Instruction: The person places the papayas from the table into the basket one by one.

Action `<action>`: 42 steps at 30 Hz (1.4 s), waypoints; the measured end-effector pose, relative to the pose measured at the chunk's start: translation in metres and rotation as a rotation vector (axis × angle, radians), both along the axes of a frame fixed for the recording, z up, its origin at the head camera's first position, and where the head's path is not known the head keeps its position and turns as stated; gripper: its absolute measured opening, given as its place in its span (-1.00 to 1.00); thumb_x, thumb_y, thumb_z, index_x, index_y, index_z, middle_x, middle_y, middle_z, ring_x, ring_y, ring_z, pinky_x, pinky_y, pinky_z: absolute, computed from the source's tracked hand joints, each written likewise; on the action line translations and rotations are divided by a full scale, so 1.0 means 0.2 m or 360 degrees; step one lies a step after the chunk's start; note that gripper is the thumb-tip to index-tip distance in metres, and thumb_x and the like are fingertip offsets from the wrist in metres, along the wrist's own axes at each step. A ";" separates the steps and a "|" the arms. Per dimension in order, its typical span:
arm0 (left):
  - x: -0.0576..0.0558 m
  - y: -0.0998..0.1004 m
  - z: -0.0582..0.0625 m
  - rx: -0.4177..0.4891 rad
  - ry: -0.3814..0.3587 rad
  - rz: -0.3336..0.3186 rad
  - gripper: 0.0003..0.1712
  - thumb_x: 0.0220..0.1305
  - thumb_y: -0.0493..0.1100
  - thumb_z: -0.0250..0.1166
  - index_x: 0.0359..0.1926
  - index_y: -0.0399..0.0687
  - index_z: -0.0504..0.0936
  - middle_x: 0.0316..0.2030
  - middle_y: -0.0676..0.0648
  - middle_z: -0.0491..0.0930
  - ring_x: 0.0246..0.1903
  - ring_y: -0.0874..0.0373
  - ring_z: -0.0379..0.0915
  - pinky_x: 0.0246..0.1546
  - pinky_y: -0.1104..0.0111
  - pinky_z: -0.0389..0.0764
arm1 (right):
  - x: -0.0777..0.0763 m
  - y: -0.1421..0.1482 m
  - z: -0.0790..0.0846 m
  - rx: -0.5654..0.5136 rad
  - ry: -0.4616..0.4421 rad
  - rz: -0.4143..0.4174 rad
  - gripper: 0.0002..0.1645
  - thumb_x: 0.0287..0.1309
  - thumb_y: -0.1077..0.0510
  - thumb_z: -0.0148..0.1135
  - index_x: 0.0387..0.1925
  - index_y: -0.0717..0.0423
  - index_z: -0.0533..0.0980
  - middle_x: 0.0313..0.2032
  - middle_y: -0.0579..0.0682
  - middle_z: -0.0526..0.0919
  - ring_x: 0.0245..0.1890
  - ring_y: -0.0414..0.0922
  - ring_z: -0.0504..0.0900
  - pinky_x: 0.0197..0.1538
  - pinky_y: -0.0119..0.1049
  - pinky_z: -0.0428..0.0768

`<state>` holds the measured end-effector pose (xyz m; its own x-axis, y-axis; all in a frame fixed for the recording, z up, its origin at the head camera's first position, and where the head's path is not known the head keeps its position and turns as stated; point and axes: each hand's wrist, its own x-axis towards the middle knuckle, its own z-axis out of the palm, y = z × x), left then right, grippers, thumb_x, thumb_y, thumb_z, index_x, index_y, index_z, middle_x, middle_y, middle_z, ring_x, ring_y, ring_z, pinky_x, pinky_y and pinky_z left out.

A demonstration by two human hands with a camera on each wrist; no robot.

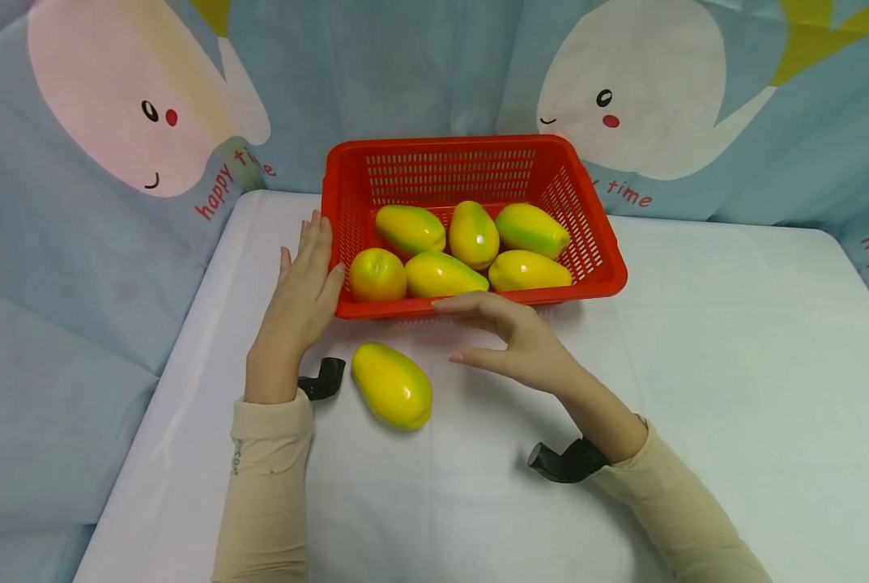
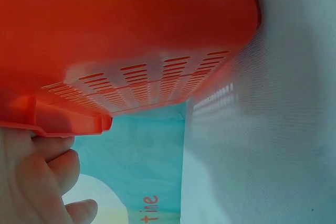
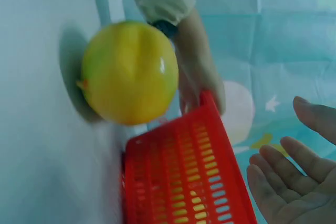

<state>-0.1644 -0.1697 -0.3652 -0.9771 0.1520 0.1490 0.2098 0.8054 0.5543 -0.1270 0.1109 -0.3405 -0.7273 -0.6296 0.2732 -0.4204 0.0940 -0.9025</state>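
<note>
A red plastic basket holds several yellow-green papayas, one of them showing its rounded end at the left front. My left hand lies along the basket's left side, fingers extended and thumb tip over the rim. From the left wrist, its fingers appear just beneath the basket's rim. Close to the front rim, my right hand has its thumb and fingers spread apart, holding nothing. A single papaya lies on the table in front of the basket, between both hands; it looms near in the right wrist view.
The white-covered table extends to the right of the basket. Behind and to the left hangs a blue curtain with cartoon whales, close against the basket's back. Black wrist cameras are worn on both wrists.
</note>
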 end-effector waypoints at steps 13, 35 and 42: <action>0.00 0.00 0.00 0.0012 -0.0014 -0.0010 -0.28 0.44 -0.03 -0.20 0.47 -0.19 -0.23 0.48 -0.07 -0.30 0.44 0.06 -0.47 0.35 -0.02 -0.40 | 0.06 -0.09 -0.14 0.0175 -0.0081 0.0220 -0.39 -0.04 0.30 0.41 0.11 0.29 0.46 0.10 0.09 0.53 0.10 -0.01 0.50 0.15 -0.22 0.47; 0.00 0.00 0.01 0.0039 -0.0025 -0.0010 -0.28 0.43 -0.05 -0.20 0.47 -0.19 -0.22 0.48 -0.08 -0.30 0.44 0.07 -0.46 0.36 0.00 -0.41 | 0.03 -0.14 -0.26 0.0418 -0.0065 -0.0008 -0.27 -0.10 0.18 0.48 0.17 0.15 0.43 0.15 -0.04 0.50 0.14 -0.17 0.43 0.23 -0.29 0.35; 0.00 0.00 0.00 0.0028 -0.0025 -0.0008 -0.28 0.43 -0.04 -0.20 0.47 -0.19 -0.22 0.48 -0.08 -0.30 0.44 0.05 -0.45 0.35 -0.03 -0.38 | 0.02 -0.14 -0.28 0.0463 -0.0066 -0.0070 -0.21 -0.12 0.14 0.50 0.21 0.07 0.41 0.13 -0.08 0.49 0.09 -0.18 0.44 0.20 -0.23 0.38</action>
